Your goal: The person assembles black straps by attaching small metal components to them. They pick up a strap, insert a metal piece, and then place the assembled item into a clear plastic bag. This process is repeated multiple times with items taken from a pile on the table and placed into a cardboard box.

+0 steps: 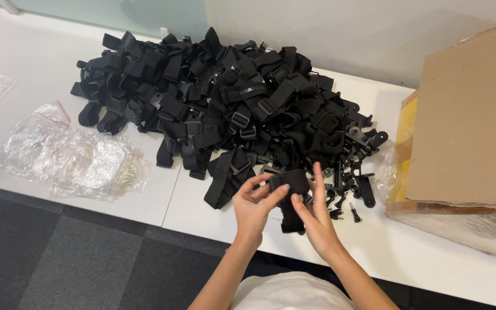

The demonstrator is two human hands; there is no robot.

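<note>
A folded black elastic strap bundle with plastic buckles [290, 192] sits held off the white table, near its front edge, just in front of the big heap of similar straps. Its upper part is a thick wad doubled over, roughly horizontal; a shorter end hangs down below to a squared-off tip. The left hand [252, 205] pinches the wad's left end between thumb and fingers, while the right hand [316, 215] grips the right side, index finger pointing up past the wad.
</note>
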